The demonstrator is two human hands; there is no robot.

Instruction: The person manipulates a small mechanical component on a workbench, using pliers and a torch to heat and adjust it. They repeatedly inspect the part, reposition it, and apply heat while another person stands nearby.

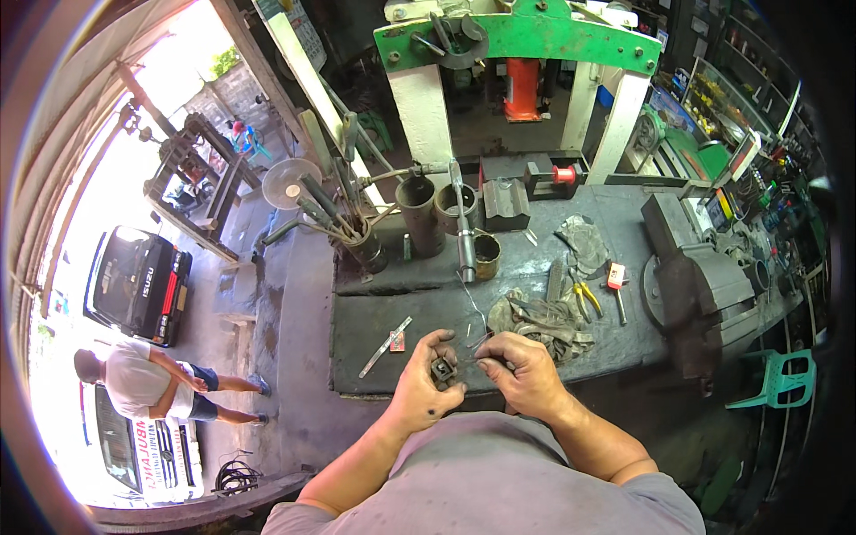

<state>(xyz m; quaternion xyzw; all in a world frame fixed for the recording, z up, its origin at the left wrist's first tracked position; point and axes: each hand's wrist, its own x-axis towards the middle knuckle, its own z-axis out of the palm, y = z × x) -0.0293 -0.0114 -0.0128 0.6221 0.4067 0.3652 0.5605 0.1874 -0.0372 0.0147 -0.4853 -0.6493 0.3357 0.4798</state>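
Observation:
My left hand [426, 379] is closed around a small dark metal part [441, 369], blocky with a recess in its face. To its right, my right hand [522, 370] is closed with thumb and fingertips pinched together. What they pinch is too small to make out. A thin pale wire [479, 308] runs down over the bench toward the right fingertips; whether it is held I cannot tell. Both hands are at the near edge of the dark metal workbench [366, 321]. Left of them lie a steel ruler [385, 348] and a small red-and-white box [398, 341].
Dirty rags [535, 325], yellow-handled pliers [584, 299] and a hammer-like tool [619, 290] lie on the right. Behind stand metal cylinders [419, 218] and a tool-filled can [364, 250]. A large vise [704, 285] is at right, a green press frame [526, 40] beyond. A person [147, 383] stands far left.

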